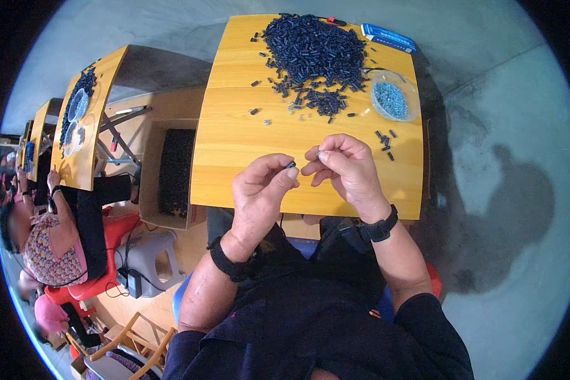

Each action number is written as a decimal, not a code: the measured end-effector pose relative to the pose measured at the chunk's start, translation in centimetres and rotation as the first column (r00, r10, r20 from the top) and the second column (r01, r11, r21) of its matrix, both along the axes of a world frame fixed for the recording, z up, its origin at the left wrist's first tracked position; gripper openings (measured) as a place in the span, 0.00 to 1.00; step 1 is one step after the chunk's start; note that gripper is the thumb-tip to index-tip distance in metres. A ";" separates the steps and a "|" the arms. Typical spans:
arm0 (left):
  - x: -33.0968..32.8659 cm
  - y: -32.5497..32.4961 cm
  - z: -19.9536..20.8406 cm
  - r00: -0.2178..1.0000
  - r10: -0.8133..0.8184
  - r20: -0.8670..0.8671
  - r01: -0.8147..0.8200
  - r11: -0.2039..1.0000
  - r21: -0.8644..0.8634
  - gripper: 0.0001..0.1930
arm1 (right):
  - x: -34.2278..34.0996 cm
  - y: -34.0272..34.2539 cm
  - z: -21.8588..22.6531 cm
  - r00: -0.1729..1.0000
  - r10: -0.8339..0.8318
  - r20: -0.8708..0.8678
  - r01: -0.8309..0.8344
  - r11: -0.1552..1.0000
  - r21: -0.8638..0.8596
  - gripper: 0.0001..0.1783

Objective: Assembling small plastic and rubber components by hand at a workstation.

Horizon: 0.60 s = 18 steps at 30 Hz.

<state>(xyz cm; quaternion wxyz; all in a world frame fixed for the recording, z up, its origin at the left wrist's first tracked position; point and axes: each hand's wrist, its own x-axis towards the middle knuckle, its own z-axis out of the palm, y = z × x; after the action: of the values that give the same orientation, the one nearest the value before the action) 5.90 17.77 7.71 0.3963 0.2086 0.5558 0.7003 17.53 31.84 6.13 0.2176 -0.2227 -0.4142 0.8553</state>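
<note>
Over the near part of the yellow table (pixel 234 145), my two hands are close together with a small gap between their fingertips. My left hand (pixel 259 190) pinches a small black cylindrical piece (pixel 291 164) between thumb and forefinger, one end facing up. Thumb and forefinger of my right hand (pixel 350 166) are pressed together on a tiny pale piece (pixel 319 154), too small to name. Beyond my hands lies a big heap of black cylindrical pieces (pixel 313 50), with strays around it. Several small clear pieces (pixel 294 109) are scattered at its near edge.
A clear plastic bowl (pixel 413 104) of light blue pieces stands at the table's right, several loose black pieces (pixel 386 144) nearer me. A blue-and-white box (pixel 388 38) and a red-black tool (pixel 336 21) lie at the back. Left are an open carton (pixel 149 183) and a co-worker (pixel 54 237) at another table.
</note>
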 end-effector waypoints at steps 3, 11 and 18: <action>-0.3 -0.1 -0.6 1.000 0.020 0.006 -0.019 0.999 -0.034 0.09 | -0.1 0.5 -0.8 0.999 -0.023 0.026 0.022 0.998 0.060 0.04; -0.9 -0.3 -0.8 0.999 0.024 -0.026 -0.025 0.998 -0.054 0.10 | -0.4 0.8 -0.3 0.999 -0.021 -0.047 0.024 0.998 0.064 0.05; -0.5 -0.2 -0.3 0.999 -0.007 -0.054 0.006 1.000 -0.005 0.09 | 0.3 0.6 0.4 0.989 0.047 -0.139 -0.045 0.999 0.015 0.06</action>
<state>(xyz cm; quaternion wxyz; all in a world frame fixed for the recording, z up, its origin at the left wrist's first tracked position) 5.39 17.54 7.43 0.3840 0.2283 0.5673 0.6919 17.79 32.47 6.55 0.2276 -0.1515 -0.4081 0.8710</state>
